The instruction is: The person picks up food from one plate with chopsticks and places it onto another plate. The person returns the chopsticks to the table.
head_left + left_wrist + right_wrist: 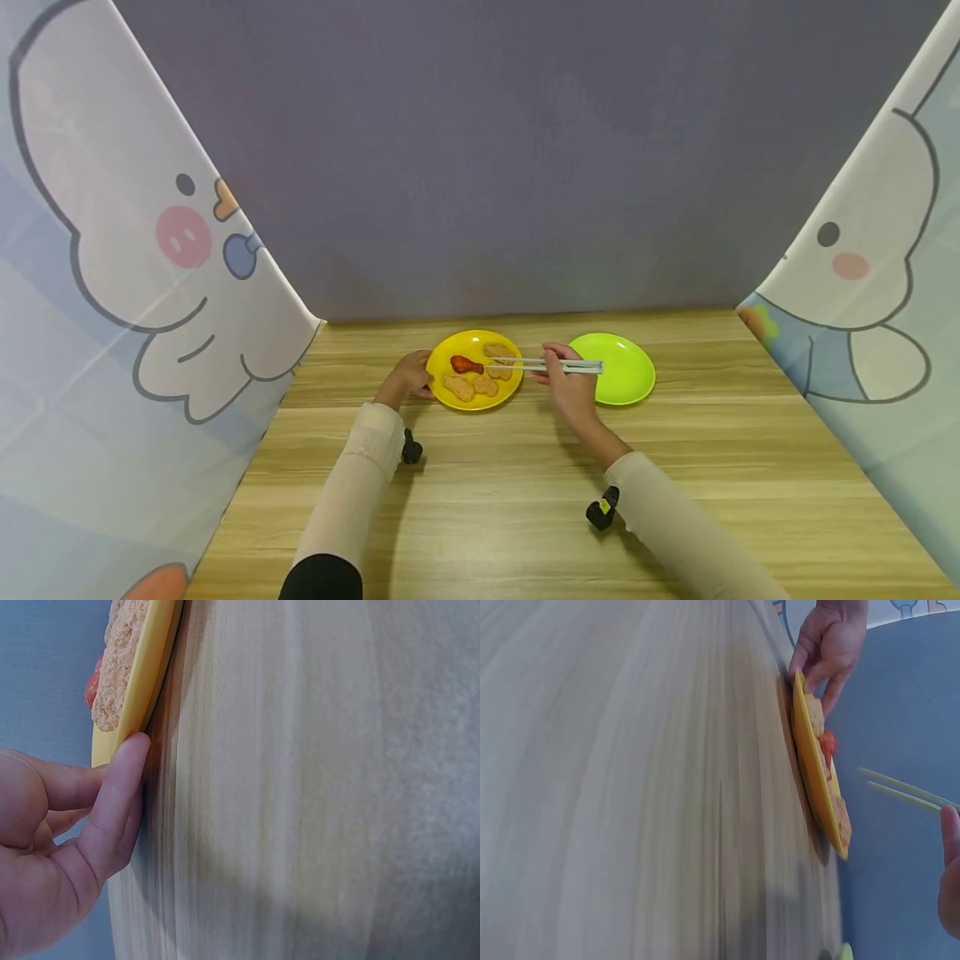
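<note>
Several breaded nugget-like pieces (458, 387) and a reddish-brown drumstick (467, 364) lie on a yellow plate (467, 339). At the plate's left edge, my left hand (411, 374) pinches the rim between thumb and fingers, as the left wrist view shows up close. My right hand (574, 395) grips a pair of pale chopsticks (534, 365) that point left over the plate. Their tips overlap the food by the drumstick in the head view. From the right wrist, the chopsticks (904, 789) stand slightly apart with nothing between them, above the plate (814, 761).
A bright green plate (628, 372) sits just right of the yellow one, partly behind my right hand. Both rest on a wood-grain table (495, 500). A grey wall (525, 167) rises at the back, with cartoon-printed panels (112, 275) on both sides.
</note>
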Demonstrator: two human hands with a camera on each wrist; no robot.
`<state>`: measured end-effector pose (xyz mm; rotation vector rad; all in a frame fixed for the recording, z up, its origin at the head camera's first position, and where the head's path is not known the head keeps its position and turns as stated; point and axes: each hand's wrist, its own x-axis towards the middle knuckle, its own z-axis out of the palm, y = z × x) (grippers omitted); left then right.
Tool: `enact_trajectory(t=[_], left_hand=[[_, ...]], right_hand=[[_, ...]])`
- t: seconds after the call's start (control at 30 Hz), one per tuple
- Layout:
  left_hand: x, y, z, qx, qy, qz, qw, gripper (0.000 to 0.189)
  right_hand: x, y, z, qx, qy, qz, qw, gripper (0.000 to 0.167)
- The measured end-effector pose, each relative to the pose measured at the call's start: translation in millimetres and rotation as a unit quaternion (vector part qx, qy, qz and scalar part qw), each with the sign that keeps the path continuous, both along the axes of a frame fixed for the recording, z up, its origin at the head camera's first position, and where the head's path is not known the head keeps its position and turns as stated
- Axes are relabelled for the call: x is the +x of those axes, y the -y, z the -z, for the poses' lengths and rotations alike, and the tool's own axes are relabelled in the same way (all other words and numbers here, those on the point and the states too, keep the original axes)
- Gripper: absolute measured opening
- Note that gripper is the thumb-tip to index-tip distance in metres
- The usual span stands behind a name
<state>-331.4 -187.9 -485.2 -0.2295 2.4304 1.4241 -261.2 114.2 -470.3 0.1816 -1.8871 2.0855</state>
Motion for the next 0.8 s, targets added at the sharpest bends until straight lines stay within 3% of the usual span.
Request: enact_trajectory(t=[0.17, 0.27, 0.33, 0.4, 0.5, 0.67, 0.73, 0.8], left_hand=[[0.4, -0.1, -2.7, -0.006, 0.001, 0.004, 1.0000, 0.070], [1.0, -0.4, -4.5, -0.012, 0.001, 0.006, 0.9999, 0.070], [1.7, -0.8, -5.9, -0.014, 0.001, 0.004, 0.9999, 0.070], [2.0, -1.1, -6.5, -0.016, 0.002, 0.004, 0.9999, 0.069], [2.4, -1.1, -6.4, -0.019, 0.002, 0.004, 0.9998, 0.069], [2.0, -0.7, -4.2, -0.016, 0.007, 0.004, 0.9998, 0.071], [1.8, -0.8, -3.4, -0.013, 0.007, 0.002, 0.9999, 0.072], [1.9, -1.0, -3.0, -0.011, 0.006, 0.003, 0.9999, 0.072]], right_hand=[[10.9, -18, -14.5, 0.068, -0.035, 0.000, 0.9971, 0.025], [8.7, -29, -11.1, 0.145, -0.088, 0.025, 0.9852, 0.021], [6.2, -35, -7.2, 0.201, -0.147, 0.049, 0.9672, 0.017], [2.8, -40, -1.8, 0.249, -0.210, 0.072, 0.9427, 0.013], [0.8, -46, 4.2, 0.287, -0.290, 0.078, 0.9096, 0.008], [1.7, -53, 11.1, 0.335, -0.369, 0.052, 0.8654, 0.002], [2.4, -55, 12.2, 0.366, -0.391, 0.047, 0.8432, 0.012], [3.2, -57, 12.7, 0.394, -0.404, 0.035, 0.8246, 0.010]])
